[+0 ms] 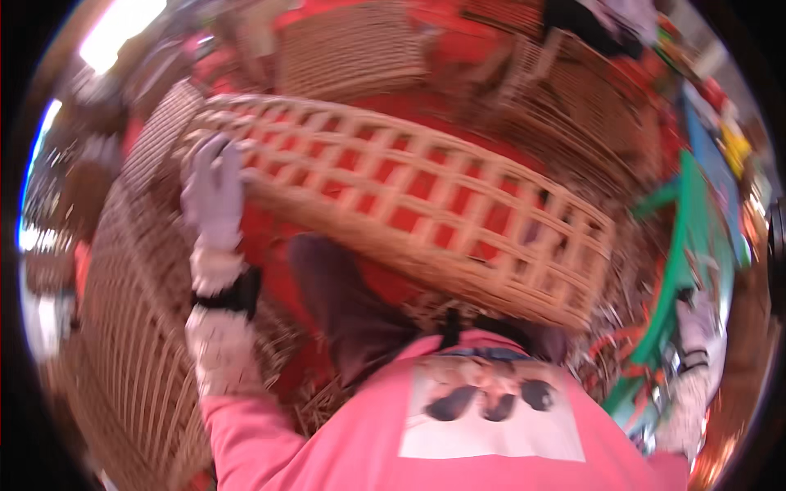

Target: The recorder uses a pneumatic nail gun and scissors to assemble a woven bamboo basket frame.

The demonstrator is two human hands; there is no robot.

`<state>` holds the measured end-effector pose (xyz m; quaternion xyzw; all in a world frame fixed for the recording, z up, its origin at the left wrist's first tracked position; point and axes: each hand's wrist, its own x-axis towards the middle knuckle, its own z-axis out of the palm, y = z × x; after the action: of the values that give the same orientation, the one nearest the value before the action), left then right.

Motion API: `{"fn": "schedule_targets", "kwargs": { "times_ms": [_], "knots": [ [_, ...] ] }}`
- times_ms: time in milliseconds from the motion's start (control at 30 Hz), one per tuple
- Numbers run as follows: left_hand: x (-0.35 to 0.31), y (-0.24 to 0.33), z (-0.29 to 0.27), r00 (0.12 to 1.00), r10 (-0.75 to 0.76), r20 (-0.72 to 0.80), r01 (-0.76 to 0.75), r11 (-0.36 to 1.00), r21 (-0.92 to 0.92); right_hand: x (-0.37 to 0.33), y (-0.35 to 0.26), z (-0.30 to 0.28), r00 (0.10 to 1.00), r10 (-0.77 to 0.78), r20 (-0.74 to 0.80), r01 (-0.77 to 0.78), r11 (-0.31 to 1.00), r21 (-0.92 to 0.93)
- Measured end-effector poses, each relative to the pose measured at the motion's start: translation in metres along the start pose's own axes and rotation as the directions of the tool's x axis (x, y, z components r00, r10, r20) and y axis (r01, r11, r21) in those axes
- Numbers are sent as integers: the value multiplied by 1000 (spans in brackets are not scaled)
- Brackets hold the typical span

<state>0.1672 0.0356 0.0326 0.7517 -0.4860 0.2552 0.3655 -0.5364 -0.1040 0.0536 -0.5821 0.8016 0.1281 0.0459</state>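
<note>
A long tan wicker piece point(426, 159) with open square latticework and a thick rim stretches across in front of me, over my legs. At its left end is my left hand point(214, 188) in a pale glove, its fingers closed around the woven edge. My right hand point(698, 323), also gloved, is far to the right over a green plastic stool or table point(684, 237). Its fingers are closed, and a small dark object shows at the fingertips, too blurred to name. Loose bits lie on the green surface.
Finished-looking wicker pieces stand to the left point(139, 327), at the back point(352, 49) and at the back right point(565, 114). A red floor covering point(315, 282) lies below. Cane scraps point(614, 319) are strewn near the green furniture. Part of another person point(622, 20) shows at the top right.
</note>
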Motion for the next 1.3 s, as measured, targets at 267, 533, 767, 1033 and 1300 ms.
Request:
{"fn": "schedule_targets", "kwargs": {
  "times_ms": [267,533,767,1033,1300],
  "knots": [
    [30,-116,-7,986,-97,138,81,990,119,-167,-224,-53,-73,-899,-431,997,-61,-40],
    [23,-116,9,1000,-29,-11,29,999,-26,-178,-264,-29,43,-943,-329,912,171,-372],
    [7,-64,-14,972,178,154,-160,979,-124,-73,-254,-51,37,-929,-368,767,262,-585],
    [-5,-7,-16,971,230,-66,-230,973,6,-28,-229,-55,-141,-911,-388,746,160,-646],
    [-62,72,-3,971,239,28,-235,967,-103,58,-159,-36,13,-905,-424,610,343,-714]
  ]
}}
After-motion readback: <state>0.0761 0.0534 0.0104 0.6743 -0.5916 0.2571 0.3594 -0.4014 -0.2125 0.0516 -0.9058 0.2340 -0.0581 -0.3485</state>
